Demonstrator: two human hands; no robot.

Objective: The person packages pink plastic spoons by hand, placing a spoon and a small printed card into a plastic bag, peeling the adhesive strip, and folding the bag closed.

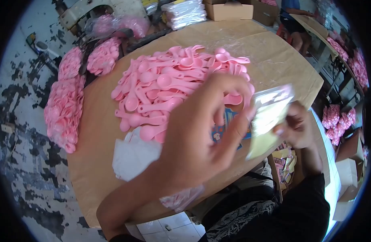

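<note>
**Pouch held at both edges, beside the spoon pile**

Head view

1. Pouch (270,115): a clear plastic sleeve with a pale yellow card inside. It is raised off the table (274,60), just right of the spoon pile (173,88) and tilted with its top edge away from you.
2. Your right hand (298,129) is on the far side of the pouch from the pile. It grasps the pouch's right edge, with the fingers curled around it.
3. Your left hand (193,141) is in front of the pile's near right edge. Its fingertips are closed onto the pouch's left edge in a pinch. The hand is blurred, so how firm the contact is cannot be confirmed.
4. A printed blue card (219,131) lies at the pile's near edge, partly hidden by your left hand. A white plastic bag (133,155) lies just in front of the pile, and bagged spoons (64,109) lie well to its left.

Step in hand (judgement): the pouch is being held or spread between both hands. No spoon is held.

Next move (judgement): it calls for a firm hold with your right hand. That frees your left hand to reach the short way to the pile.
</note>
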